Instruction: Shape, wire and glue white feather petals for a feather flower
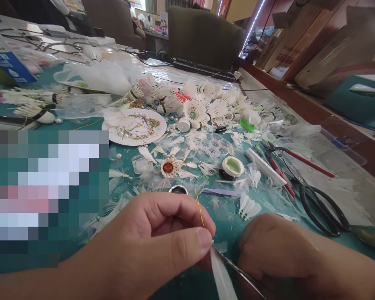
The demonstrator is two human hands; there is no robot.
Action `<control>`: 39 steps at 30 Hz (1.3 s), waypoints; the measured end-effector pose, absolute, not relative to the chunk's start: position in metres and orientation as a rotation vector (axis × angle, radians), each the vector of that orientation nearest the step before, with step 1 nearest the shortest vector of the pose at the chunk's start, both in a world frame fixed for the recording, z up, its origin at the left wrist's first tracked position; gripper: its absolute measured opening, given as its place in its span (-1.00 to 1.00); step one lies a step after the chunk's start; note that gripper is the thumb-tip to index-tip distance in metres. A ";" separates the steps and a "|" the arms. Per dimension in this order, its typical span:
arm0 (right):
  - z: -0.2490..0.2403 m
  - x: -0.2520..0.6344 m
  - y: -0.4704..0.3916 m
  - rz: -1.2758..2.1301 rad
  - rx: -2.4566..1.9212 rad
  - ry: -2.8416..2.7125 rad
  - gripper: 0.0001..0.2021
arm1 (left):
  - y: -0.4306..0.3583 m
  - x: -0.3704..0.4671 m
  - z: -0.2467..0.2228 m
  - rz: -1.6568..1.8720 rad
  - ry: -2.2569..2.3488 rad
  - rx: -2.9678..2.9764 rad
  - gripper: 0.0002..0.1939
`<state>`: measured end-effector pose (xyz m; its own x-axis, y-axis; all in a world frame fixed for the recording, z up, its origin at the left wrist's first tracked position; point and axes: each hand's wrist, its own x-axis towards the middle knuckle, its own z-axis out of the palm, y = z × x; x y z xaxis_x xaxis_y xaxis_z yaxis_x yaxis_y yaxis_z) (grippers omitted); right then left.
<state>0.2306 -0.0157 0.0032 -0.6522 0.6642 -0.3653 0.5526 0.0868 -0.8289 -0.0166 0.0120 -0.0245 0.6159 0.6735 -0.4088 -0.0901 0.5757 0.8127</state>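
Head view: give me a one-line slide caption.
Left hand pinching a thin yellow wire at a slender metal tool's tip, right hand nearby, feathered shuttlecocks beyond.

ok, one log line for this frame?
left hand: pinching yellow wire, white feather at pinch | right hand: beside slim metal tool, grip hidden | beyond: orange-centred ornament, white plate
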 end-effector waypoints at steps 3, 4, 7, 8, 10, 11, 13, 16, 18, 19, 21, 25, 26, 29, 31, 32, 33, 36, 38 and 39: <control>0.005 0.234 -0.008 1.670 -1.148 -2.397 -0.27 | 0.011 -0.019 -0.026 0.490 0.763 0.839 -0.90; 0.005 0.235 -0.006 1.672 -1.091 -2.445 -0.27 | 0.011 -0.019 -0.026 0.488 0.759 0.838 -0.88; 0.005 0.239 -0.001 1.717 -0.961 -2.484 -0.24 | 0.010 -0.021 -0.028 0.483 0.747 0.808 -0.85; 0.005 0.239 -0.001 1.726 -0.949 -2.467 -0.24 | 0.010 -0.021 -0.028 0.476 0.732 0.792 -0.85; 0.005 0.239 0.000 1.757 -0.939 -2.434 -0.27 | 0.010 -0.020 -0.028 0.470 0.689 0.771 -0.87; 0.006 0.238 0.001 1.771 -0.950 -2.418 -0.29 | 0.009 -0.020 -0.029 0.475 0.672 0.769 -0.89; 0.008 0.236 0.003 1.803 -1.004 -2.356 -0.30 | 0.009 -0.020 -0.029 0.495 0.657 0.788 -0.94; 0.010 0.230 0.002 1.812 -1.116 -2.209 -0.30 | 0.009 -0.019 -0.030 0.497 0.656 0.800 -0.94; 0.010 0.227 -0.003 1.768 -1.175 -2.105 -0.33 | 0.009 -0.019 -0.030 0.491 0.660 0.787 -0.91; 0.009 0.226 -0.006 1.712 -1.207 -2.054 -0.33 | 0.009 -0.019 -0.030 0.495 0.659 0.780 -0.90; 0.006 0.225 -0.012 1.664 -1.249 -1.999 -0.36 | 0.009 -0.020 -0.029 0.512 0.661 0.804 -0.89; -0.001 0.227 -0.016 1.650 -1.210 -2.035 -0.40 | 0.010 -0.022 -0.030 0.518 0.664 0.869 -0.88; -0.002 0.228 -0.015 1.624 -1.172 -2.086 -0.41 | 0.010 -0.022 -0.030 0.519 0.664 0.873 -0.87; -0.002 0.231 -0.014 1.547 -1.147 -2.192 -0.43 | 0.011 -0.021 -0.029 0.535 0.671 0.881 -0.87; -0.002 0.232 -0.015 1.521 -1.174 -2.207 -0.44 | 0.012 -0.021 -0.030 0.539 0.678 0.878 -0.86; -0.002 0.232 -0.016 1.508 -1.173 -2.223 -0.44 | 0.011 -0.021 -0.030 0.538 0.678 0.882 -0.86; -0.002 0.233 -0.017 1.487 -1.174 -2.241 -0.44 | 0.011 -0.021 -0.030 0.540 0.675 0.883 -0.86; -0.004 0.234 -0.020 1.416 -1.201 -2.295 -0.40 | 0.010 -0.021 -0.031 0.537 0.674 0.893 -0.88; -0.005 0.236 -0.021 1.406 -1.171 -2.328 -0.38 | 0.010 -0.020 -0.030 0.533 0.695 0.906 -0.87; -0.006 0.237 -0.021 1.397 -1.161 -2.341 -0.37 | 0.011 -0.020 -0.029 0.536 0.716 0.917 -0.84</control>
